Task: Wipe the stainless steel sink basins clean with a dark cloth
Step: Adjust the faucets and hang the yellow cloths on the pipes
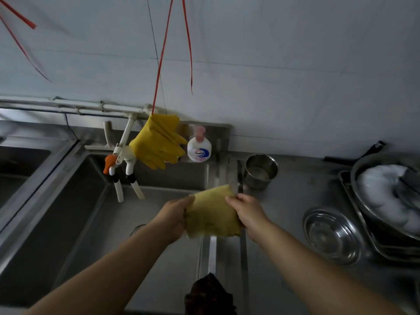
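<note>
Your left hand point(176, 215) and right hand point(246, 211) pinch the yellow cloth point(212, 213) above the sink basin's point(68, 223) right rim; the dark cloth point(208, 294) drapes the counter's point(284, 235) near edge.

A working kitchen's washing-up corner: a stainless steel sink basin point(91, 223) set in a steel counter point(284, 223), with taps point(127, 176) on wall pipes at its back edge. Yellow rubber gloves point(156, 144) hang beside a hand-soap pump bottle point(199, 148). Toward the counter's right edge sit a steel pot point(260, 171) and steel bowl point(331, 237).
</note>
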The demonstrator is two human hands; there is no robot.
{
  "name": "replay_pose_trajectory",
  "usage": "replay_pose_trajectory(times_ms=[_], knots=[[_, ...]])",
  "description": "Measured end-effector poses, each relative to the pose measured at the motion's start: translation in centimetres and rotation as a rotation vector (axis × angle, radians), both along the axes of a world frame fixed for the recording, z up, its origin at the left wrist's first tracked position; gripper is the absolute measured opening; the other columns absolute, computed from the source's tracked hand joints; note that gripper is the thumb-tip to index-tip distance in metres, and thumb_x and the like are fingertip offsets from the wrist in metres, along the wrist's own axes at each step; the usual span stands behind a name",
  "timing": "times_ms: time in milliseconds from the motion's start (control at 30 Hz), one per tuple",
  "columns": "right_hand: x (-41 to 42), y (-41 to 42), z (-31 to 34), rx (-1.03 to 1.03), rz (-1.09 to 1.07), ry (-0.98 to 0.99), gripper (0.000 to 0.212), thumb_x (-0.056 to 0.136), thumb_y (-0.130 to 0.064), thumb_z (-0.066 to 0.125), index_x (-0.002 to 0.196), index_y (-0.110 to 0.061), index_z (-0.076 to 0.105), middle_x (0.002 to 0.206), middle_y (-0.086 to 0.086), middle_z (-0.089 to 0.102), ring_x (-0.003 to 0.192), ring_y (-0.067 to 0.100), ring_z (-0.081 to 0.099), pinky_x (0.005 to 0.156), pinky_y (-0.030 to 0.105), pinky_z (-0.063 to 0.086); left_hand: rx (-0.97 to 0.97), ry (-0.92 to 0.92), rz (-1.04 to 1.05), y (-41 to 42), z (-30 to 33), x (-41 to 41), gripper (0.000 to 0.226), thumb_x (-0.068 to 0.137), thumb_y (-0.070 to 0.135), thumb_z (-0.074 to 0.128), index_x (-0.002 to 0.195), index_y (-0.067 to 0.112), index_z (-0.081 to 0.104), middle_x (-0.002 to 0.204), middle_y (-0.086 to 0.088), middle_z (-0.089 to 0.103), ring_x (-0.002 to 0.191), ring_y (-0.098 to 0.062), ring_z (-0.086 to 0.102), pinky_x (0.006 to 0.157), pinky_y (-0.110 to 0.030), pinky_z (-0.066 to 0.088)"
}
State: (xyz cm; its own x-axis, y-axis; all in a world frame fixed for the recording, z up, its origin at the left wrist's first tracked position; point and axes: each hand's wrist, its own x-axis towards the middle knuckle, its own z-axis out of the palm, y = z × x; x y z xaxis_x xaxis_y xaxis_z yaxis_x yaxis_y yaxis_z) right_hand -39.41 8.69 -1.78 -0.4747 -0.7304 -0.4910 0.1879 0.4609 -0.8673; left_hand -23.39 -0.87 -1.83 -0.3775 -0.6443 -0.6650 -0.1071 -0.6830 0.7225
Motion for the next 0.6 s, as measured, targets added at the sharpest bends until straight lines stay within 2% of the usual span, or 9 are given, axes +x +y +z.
replay_pose_trajectory(times_ms=[67, 133, 233, 300, 333, 400, 500, 600], knots=[[-0.4, -0.6, -1.6, 0.068, -0.040, 0.042, 0.013, 0.090, -0.031, 0.059, 0.100, -0.023, 0.059, 0.104, 0.004, 0.064, 0.089, 0.017, 0.061, 0.065, 0.029, 0.050, 0.000, -0.067, -0.186, 0.1, -2.2, -0.1, 0.041, 0.088, 0.009, 0.060, 0.127, 0.004, 0.046, 0.107, -0.014, 0.056, 0.092, -0.029, 0.057, 0.070, -0.038, 0.050], [-0.8, -1.4, -3.3, 0.136, -0.063, 0.083, 0.014, 0.090, -0.031, 0.059, 0.102, -0.022, 0.060, 0.103, 0.004, 0.063, 0.089, 0.019, 0.060, 0.069, 0.031, 0.050, 0.003, -0.121, -0.318, -0.3, -4.2, -0.3, 0.063, 0.084, 0.004, 0.064, 0.138, 0.013, 0.034, 0.122, -0.016, 0.051, 0.098, -0.030, 0.056, 0.072, -0.038, 0.052], [-1.6, -3.0, -5.5, 0.205, -0.105, 0.107, 0.017, 0.091, -0.029, 0.058, 0.104, -0.019, 0.061, 0.105, 0.006, 0.063, 0.090, 0.021, 0.060, 0.075, 0.033, 0.052, -0.063, -0.144, -0.342, -2.1, -6.4, -1.2, 0.079, 0.082, 0.003, 0.066, 0.145, 0.023, 0.023, 0.129, -0.016, 0.048, 0.098, -0.028, 0.055, 0.080, -0.040, 0.051], [-2.2, -4.6, -6.4, 0.224, -0.116, 0.120, 0.023, 0.092, -0.026, 0.056, 0.113, -0.018, 0.059, 0.103, 0.002, 0.061, 0.083, 0.015, 0.057, 0.064, 0.028, 0.049, -0.170, -0.145, -0.322, -3.8, -7.3, -2.2, 0.078, 0.083, 0.003, 0.064, 0.144, 0.028, 0.023, 0.123, -0.012, 0.050, 0.096, -0.025, 0.056, 0.079, -0.039, 0.052], [-2.7, -5.5, -6.8, 0.222, -0.130, 0.131, 0.026, 0.091, -0.022, 0.056, 0.117, -0.017, 0.057, 0.102, 0.002, 0.059, 0.081, 0.013, 0.055, 0.059, 0.025, 0.045, -0.227, -0.144, -0.317, -4.9, -7.6, -2.9, 0.077, 0.082, 0.004, 0.063, 0.143, 0.031, 0.025, 0.120, -0.007, 0.050, 0.095, -0.022, 0.056, 0.073, -0.036, 0.053], [-3.6, -7.4, -7.2, 0.192, -0.183, 0.151, 0.031, 0.088, -0.014, 0.057, 0.119, -0.018, 0.051, 0.104, 0.003, 0.057, 0.083, 0.013, 0.055, 0.061, 0.024, 0.044, -0.333, -0.143, -0.323, -6.9, -7.9, -4.4, 0.072, 0.081, 0.004, 0.063, 0.138, 0.035, 0.030, 0.113, 0.003, 0.048, 0.090, -0.014, 0.052, 0.064, -0.027, 0.049], [-5.3, -10.1, -7.5, 0.119, -0.225, 0.262, 0.028, 0.084, -0.008, 0.059, 0.105, -0.022, 0.045, 0.099, -0.002, 0.053, 0.085, 0.013, 0.055, 0.061, 0.024, 0.044, -0.467, -0.125, -0.347, -10.1, -8.5, -6.6, 0.061, 0.080, 0.002, 0.060, 0.127, 0.035, 0.041, 0.112, 0.004, 0.049, 0.091, -0.010, 0.052, 0.060, -0.021, 0.046], [-6.9, -12.2, -8.2, 0.050, -0.197, 0.509, 0.022, 0.085, -0.005, 0.056, 0.084, -0.026, 0.050, 0.088, -0.005, 0.055, 0.080, 0.009, 0.055, 0.061, 0.021, 0.040, -0.543, -0.119, -0.363, -12.6, -9.6, -8.7, 0.044, 0.082, 0.002, 0.057, 0.098, 0.043, 0.052, 0.102, 0.010, 0.051, 0.087, -0.008, 0.054, 0.057, -0.016, 0.045]])
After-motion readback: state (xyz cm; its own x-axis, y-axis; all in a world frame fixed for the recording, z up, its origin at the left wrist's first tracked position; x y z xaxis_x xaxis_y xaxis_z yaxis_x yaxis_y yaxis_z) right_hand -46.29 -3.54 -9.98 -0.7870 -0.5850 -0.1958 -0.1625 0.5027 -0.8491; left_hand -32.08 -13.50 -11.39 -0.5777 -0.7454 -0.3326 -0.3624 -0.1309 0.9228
